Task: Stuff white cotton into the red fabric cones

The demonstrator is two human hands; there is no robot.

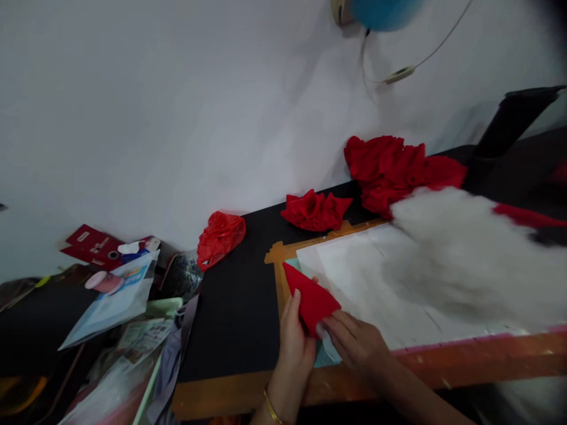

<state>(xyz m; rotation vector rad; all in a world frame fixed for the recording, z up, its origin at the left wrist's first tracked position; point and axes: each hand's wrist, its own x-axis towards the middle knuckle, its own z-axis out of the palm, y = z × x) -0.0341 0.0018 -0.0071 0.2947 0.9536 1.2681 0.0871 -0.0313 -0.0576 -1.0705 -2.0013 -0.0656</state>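
Observation:
A red cone-shaped cloth piece [312, 301] is held over the near left end of the white sheet [363, 277], its tip pointing up and to the left. My left hand [296, 330] wraps round it from the left, thumb on the front. At the cone's wide lower end, my right hand [354, 337] has its fingers closed on the edge. Something small and pale shows by the right fingertips, too blurred to name. To the right lies a big heap of white fluffy stuffing [478, 260].
Behind the sheet sit a small pile of red cloth pieces [316, 211] and a larger red pile [394, 168]. A red plastic bag [220, 236] rests by the wall. Left of the black table [234, 319] are a green bin [166, 304], a pink cup [104, 282] and a red box [95, 245].

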